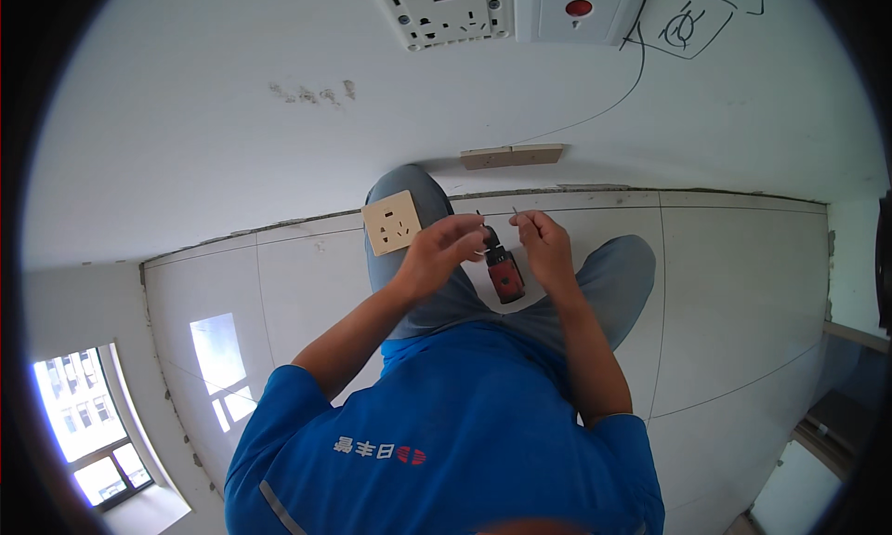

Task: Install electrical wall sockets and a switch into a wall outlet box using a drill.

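My left hand point(437, 251) hovers beside a red-and-black power drill point(505, 277) lying between my legs, its fingers curved but apart, with nothing visible held. The fingertips partly overlap the drill's dark front end. My right hand point(550, 251), just to the right, pinches a small thin metal piece point(515, 211), like a screw. A beige socket plate point(390, 224) rests on my left thigh near the knee.
A white socket point(443, 13) without its cover and a red-button panel point(578, 7) are on the wall, beside marker lines. Two beige plates point(511, 157) sit low on that wall. My legs fold on the tiled floor point(725, 293); a window point(88, 414) is left.
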Action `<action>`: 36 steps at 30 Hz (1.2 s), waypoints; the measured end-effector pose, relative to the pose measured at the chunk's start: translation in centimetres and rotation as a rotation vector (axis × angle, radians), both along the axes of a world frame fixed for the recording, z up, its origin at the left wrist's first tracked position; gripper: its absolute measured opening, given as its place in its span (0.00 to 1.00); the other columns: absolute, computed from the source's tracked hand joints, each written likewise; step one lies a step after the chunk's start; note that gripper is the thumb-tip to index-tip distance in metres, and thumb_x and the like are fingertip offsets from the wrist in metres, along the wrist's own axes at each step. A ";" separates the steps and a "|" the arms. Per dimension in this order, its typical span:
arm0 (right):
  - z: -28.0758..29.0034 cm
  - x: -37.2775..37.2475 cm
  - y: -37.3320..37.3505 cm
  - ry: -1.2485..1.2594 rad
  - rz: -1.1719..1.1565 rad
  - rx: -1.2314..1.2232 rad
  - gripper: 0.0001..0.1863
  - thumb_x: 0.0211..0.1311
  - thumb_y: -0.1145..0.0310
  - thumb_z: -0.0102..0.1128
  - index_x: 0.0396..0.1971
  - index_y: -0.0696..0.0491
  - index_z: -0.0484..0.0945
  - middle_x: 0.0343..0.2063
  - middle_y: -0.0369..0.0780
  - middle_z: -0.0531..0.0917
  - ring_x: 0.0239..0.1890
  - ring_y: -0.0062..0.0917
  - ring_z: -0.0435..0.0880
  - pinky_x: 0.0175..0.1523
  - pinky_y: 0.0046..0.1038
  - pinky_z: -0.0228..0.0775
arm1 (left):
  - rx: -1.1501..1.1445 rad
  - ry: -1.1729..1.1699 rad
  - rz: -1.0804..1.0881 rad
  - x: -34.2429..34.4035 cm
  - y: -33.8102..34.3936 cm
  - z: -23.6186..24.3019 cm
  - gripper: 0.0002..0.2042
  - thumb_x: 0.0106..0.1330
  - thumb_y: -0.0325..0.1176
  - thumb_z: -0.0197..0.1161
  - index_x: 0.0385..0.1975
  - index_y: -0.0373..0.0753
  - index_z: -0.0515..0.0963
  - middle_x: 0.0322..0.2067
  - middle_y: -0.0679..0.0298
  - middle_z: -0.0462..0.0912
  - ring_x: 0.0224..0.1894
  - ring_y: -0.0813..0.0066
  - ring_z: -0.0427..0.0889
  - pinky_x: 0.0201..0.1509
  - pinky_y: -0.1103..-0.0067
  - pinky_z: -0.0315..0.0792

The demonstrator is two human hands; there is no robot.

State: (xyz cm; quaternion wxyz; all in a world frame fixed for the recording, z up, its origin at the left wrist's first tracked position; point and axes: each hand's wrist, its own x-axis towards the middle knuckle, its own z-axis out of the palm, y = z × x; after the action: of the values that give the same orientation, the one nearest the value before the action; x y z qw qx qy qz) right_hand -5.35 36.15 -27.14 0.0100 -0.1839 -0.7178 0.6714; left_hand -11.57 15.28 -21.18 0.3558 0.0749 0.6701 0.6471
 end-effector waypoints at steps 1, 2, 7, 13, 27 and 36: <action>0.3 -0.3 0.4 0.041 -0.008 0.108 0.09 0.75 0.68 0.55 0.44 0.57 0.81 0.23 0.36 0.82 0.24 0.19 0.77 0.33 0.24 0.70 | 0.135 -0.254 0.077 -0.2 0.9 -1.0 0.24 0.76 0.39 0.61 0.64 0.30 0.69 0.56 0.51 0.78 0.56 0.62 0.81 0.62 0.68 0.77; 0.5 -0.7 0.9 0.069 -0.014 0.220 0.09 0.75 0.68 0.55 0.43 0.57 0.81 0.23 0.37 0.82 0.23 0.21 0.77 0.33 0.25 0.70 | 0.267 -0.505 0.159 -0.6 1.7 -2.0 0.25 0.78 0.39 0.57 0.66 0.29 0.66 0.58 0.49 0.78 0.57 0.60 0.81 0.64 0.67 0.77; 1.9 -1.5 2.8 0.129 0.000 0.460 0.09 0.75 0.67 0.54 0.44 0.56 0.80 0.27 0.45 0.86 0.29 0.34 0.86 0.36 0.32 0.75 | 0.396 -0.686 0.304 -1.7 5.0 -4.4 0.31 0.78 0.48 0.56 0.67 0.27 0.63 0.61 0.45 0.73 0.62 0.57 0.77 0.68 0.63 0.74; 0.5 -1.0 0.0 0.080 0.063 0.158 0.10 0.75 0.67 0.53 0.42 0.57 0.81 0.32 0.48 0.87 0.34 0.37 0.89 0.38 0.34 0.78 | 0.385 -0.534 0.015 -0.1 6.6 -5.1 0.25 0.78 0.50 0.55 0.68 0.44 0.67 0.61 0.63 0.73 0.63 0.66 0.72 0.65 0.62 0.70; -5.7 3.3 2.4 -0.045 0.255 0.277 0.24 0.71 0.55 0.59 0.56 0.58 0.77 0.46 0.52 0.85 0.44 0.41 0.87 0.51 0.38 0.79 | 0.181 -0.102 0.279 1.4 5.6 -5.9 0.15 0.79 0.39 0.56 0.54 0.36 0.81 0.50 0.63 0.85 0.45 0.79 0.80 0.57 0.79 0.72; -12.3 5.0 -2.8 -0.403 0.567 0.627 0.50 0.47 0.41 0.75 0.59 0.64 0.66 0.46 0.58 0.84 0.50 0.52 0.85 0.56 0.47 0.77 | 0.147 -0.283 0.262 2.8 4.3 -6.3 0.12 0.75 0.29 0.51 0.52 0.33 0.75 0.23 0.68 0.73 0.21 0.81 0.71 0.25 0.80 0.68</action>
State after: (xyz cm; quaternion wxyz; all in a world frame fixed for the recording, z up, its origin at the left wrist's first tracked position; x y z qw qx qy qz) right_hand -0.37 33.31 -39.42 -0.2585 -0.0953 -0.8955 0.3495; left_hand -8.81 19.53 -27.52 0.3527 -0.0787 0.5684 0.7392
